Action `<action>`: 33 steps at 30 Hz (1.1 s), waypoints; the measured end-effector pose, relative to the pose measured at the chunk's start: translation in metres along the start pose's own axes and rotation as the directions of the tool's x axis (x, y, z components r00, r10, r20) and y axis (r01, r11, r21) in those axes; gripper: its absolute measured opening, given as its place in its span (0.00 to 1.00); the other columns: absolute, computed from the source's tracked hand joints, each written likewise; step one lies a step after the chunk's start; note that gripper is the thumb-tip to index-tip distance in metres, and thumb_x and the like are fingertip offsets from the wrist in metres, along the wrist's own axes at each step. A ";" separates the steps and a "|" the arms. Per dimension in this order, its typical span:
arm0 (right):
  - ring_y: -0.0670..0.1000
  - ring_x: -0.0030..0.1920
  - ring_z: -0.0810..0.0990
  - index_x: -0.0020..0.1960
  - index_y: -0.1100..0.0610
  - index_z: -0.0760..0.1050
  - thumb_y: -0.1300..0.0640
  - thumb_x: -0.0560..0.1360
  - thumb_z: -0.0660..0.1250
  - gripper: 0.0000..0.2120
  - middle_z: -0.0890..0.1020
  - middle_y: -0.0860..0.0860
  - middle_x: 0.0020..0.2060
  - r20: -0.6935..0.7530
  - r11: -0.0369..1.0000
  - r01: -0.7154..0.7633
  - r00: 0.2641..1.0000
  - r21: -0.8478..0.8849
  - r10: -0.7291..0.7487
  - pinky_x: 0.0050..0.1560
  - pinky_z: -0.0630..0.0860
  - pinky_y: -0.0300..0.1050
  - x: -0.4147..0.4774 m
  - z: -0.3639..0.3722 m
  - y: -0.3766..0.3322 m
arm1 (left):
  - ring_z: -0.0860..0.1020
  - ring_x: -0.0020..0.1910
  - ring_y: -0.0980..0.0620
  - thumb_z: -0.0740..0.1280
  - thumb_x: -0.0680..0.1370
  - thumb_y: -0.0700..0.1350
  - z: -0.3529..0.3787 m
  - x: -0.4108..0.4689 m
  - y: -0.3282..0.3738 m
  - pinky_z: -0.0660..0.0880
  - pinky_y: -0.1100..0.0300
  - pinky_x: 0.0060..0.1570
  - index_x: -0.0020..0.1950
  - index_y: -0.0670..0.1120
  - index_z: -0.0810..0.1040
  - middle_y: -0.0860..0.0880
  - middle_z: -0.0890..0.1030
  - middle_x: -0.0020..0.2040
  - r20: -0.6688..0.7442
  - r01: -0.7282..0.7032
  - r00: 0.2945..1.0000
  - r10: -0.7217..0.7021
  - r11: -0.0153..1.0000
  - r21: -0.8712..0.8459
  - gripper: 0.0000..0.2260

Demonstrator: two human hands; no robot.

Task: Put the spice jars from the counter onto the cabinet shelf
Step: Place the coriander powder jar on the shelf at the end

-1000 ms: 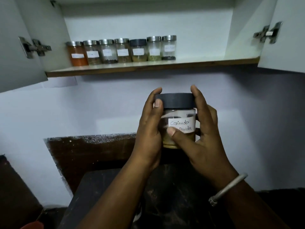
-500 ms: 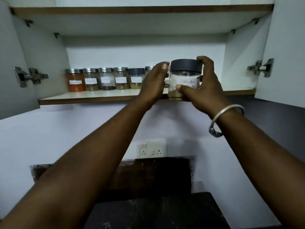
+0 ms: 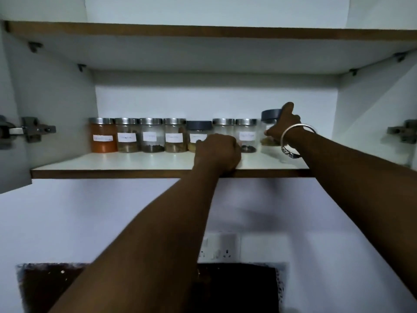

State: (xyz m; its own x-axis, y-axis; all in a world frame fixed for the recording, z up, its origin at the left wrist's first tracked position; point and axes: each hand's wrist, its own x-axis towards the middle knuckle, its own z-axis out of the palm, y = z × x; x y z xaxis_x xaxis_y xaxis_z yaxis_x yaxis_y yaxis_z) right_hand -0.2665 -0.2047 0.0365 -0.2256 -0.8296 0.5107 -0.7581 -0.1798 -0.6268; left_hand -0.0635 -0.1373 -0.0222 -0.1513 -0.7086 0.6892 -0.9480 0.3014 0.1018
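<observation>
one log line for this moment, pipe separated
stage: placing | right hand: on dark-lidded jar at right end of row | left hand: closed, resting on shelf front edge | row: seven jars

White shelf (image 3: pixel 135 162), brown front edge. Leftmost jar (image 3: pixel 103 135): orange powder, silver lid. Held jar (image 3: pixel 269 129): dark grey lid, tan powder. Silver bangle (image 3: pixel 293 141). White labels.

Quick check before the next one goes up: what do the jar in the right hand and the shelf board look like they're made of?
The dark-lidded jar looks like clear glass or hard plastic, since its contents show through; which one is not clear. Its lid is matte dark grey, probably plastic. The right hand grips it. The cabinet shelf looks like white laminated board: it has a smooth, faintly reflective top and a brown front edge strip.
</observation>
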 end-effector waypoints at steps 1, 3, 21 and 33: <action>0.68 0.63 0.76 0.76 0.53 0.52 0.60 0.71 0.78 0.44 0.69 0.65 0.67 0.006 1.000 -0.024 1.000 -0.005 0.024 0.63 0.77 0.63 0.012 0.006 -0.002 | 0.81 0.55 0.41 0.58 0.83 0.54 0.001 0.001 -0.002 0.75 0.47 0.54 0.51 0.49 0.83 0.44 0.85 0.52 -0.043 -0.005 0.999 0.004 1.000 -0.003 0.16; 0.68 0.64 0.76 0.78 0.53 0.49 0.62 0.71 0.78 0.48 0.69 0.65 0.68 0.035 0.998 -0.044 0.998 -0.038 0.046 0.63 0.77 0.64 0.028 0.015 -0.001 | 0.81 0.49 0.41 0.59 0.83 0.51 0.004 0.001 -0.002 0.70 0.53 0.44 0.47 0.47 0.83 0.44 0.84 0.46 -0.131 -0.025 0.991 0.023 1.000 -0.013 0.15; 0.72 0.75 0.62 0.80 0.67 0.37 0.47 0.69 0.81 0.64 0.59 0.72 0.77 0.181 0.952 -0.098 0.971 -0.288 0.155 0.75 0.60 0.67 0.039 0.031 0.024 | 0.79 0.37 0.43 0.62 0.80 0.47 -0.002 -0.009 0.003 0.63 0.57 0.36 0.39 0.45 0.79 0.46 0.78 0.35 -0.289 -0.116 0.950 0.121 0.993 0.035 0.13; 0.61 0.64 0.77 0.65 0.55 0.78 0.53 0.84 0.57 0.15 0.78 0.58 0.65 0.445 0.727 0.500 0.846 -0.470 -0.294 0.65 0.73 0.53 -0.137 0.021 -0.029 | 0.81 0.37 0.37 0.65 0.80 0.45 -0.005 -0.020 0.006 0.67 0.55 0.34 0.38 0.41 0.81 0.40 0.82 0.36 -0.335 -0.070 0.941 0.057 0.997 -0.026 0.14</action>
State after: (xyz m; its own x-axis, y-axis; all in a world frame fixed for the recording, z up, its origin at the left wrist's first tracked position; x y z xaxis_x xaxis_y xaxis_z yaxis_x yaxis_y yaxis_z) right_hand -0.2010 -0.0965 -0.0276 0.3044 -0.8839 0.3550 -0.9518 -0.2971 0.0764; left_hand -0.0650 -0.1183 -0.0314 -0.1027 -0.4360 0.8941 -0.9275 0.3667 0.0723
